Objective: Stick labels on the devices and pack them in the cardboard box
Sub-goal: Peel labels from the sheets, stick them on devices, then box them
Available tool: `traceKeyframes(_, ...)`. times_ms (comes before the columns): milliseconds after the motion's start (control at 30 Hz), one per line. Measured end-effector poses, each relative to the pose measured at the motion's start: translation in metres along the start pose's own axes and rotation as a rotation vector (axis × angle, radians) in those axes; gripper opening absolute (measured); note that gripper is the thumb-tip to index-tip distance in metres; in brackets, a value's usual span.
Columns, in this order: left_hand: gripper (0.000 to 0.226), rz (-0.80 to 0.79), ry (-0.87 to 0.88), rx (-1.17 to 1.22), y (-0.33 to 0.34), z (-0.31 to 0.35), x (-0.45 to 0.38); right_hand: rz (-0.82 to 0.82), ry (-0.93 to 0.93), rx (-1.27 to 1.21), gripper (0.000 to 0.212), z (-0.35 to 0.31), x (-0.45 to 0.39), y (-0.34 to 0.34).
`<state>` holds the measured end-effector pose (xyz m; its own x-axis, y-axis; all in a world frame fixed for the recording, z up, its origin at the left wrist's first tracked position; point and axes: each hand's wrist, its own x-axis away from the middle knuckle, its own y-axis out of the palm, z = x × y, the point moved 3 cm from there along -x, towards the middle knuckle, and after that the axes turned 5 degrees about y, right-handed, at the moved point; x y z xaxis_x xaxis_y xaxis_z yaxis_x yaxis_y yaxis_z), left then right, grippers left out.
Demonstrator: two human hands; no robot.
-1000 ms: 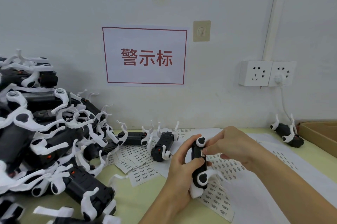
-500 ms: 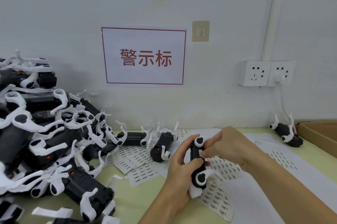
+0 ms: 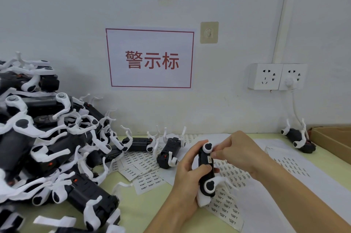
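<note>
My left hand [image 3: 187, 174] grips a black device with white arms [image 3: 206, 171], held upright above the table. My right hand [image 3: 238, 152] has its fingertips curled against the device's upper right side, where a small label [image 3: 209, 160] sits on the black body. Sheets of small printed labels [image 3: 227, 204] lie under and around the hands. The cardboard box [image 3: 334, 142] shows only its corner at the right edge.
A big heap of black-and-white devices [image 3: 47, 147] fills the left side. Two more devices [image 3: 168, 152] lie by the wall in the middle, and one device [image 3: 299, 140] lies beside the box. Cut label strips [image 3: 141, 168] are scattered on the green table [image 3: 144, 212].
Both hands stay on the device with almost no shift. The right fingertips have slid slightly along its upper side.
</note>
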<state>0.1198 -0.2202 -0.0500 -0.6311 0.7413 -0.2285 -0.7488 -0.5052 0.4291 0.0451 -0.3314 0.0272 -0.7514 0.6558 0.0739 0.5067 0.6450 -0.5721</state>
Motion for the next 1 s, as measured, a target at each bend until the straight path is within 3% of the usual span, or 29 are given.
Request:
traceKeyframes(133, 0.056, 0.002, 0.004, 0.014, -0.001, 0.001, -0.001, -0.062, -0.034, 0.144, 0.004, -0.006, 0.004, -0.002)
traceKeyframes(300, 0.056, -0.014, 0.026, 0.006, 0.001, 0.001, 0.000, -0.009, -0.028, 0.200, 0.012, -0.009, 0.006, 0.000)
traceKeyframes(500, 0.056, -0.018, 0.014, -0.006, 0.000, 0.000, -0.001, -0.010, -0.042, 0.129, 0.005, -0.004, 0.001, 0.000)
traceKeyframes(700, 0.055, 0.015, 0.004, 0.032, -0.001, -0.001, -0.003, -0.014, -0.119, 0.266, 0.036, -0.001, -0.004, -0.002)
traceKeyframes(867, 0.056, 0.049, -0.049, 0.107, -0.006, -0.006, -0.005, 0.198, -0.291, 0.200, 0.023, -0.010, -0.004, -0.012)
traceKeyframes(933, 0.049, 0.026, -0.052, 0.127, -0.006, -0.006, -0.004, 0.156, -0.339, 0.192, 0.015, -0.006, -0.006, -0.003)
traceKeyframes(1000, 0.043, -0.008, -0.044, 0.117, -0.004, -0.004, -0.002, 0.013, -0.317, 0.219, 0.028, 0.004, -0.009, 0.010)
